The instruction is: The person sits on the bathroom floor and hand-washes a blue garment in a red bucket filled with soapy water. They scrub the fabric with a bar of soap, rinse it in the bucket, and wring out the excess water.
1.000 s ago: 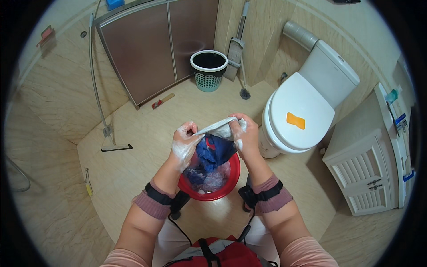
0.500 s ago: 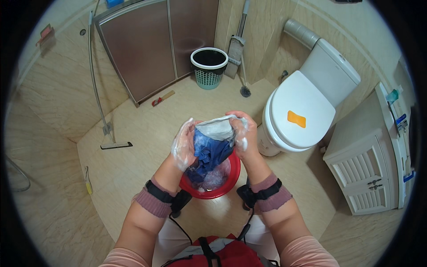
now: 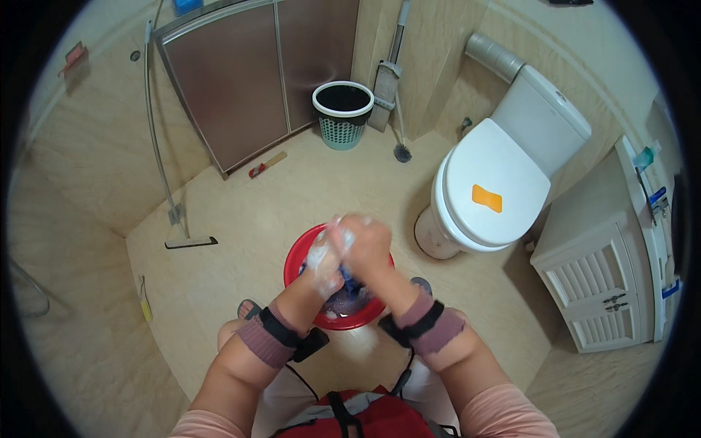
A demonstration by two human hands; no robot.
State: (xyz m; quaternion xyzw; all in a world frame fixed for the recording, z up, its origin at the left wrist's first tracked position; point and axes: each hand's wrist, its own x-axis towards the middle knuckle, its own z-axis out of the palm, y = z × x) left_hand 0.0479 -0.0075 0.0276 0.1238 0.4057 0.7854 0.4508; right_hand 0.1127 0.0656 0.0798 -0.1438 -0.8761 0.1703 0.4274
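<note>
My two hands are pressed together over a red basin (image 3: 298,257), their fingers closed and partly smeared by motion. White suds coat my left hand (image 3: 321,269), which is tucked against my right hand (image 3: 367,244). Between and below them hangs a blue cloth garment (image 3: 350,290), bunched up and mostly hidden by the hands; its pale part cannot be seen clearly. Foamy, purplish water (image 3: 337,309) shows in the near part of the basin.
A white toilet (image 3: 504,175) with an orange patch on its lid stands at right, beside a louvred cabinet (image 3: 599,270). Farther off are a lined waste basket (image 3: 342,133), a toilet brush (image 3: 402,152) and a red-tipped brush (image 3: 267,165). A floor squeegee (image 3: 191,241) leans at left.
My hands have come together, moving from holding the garment spread apart to bunching it between them, lower over the basin. More of the basin's far rim shows.
</note>
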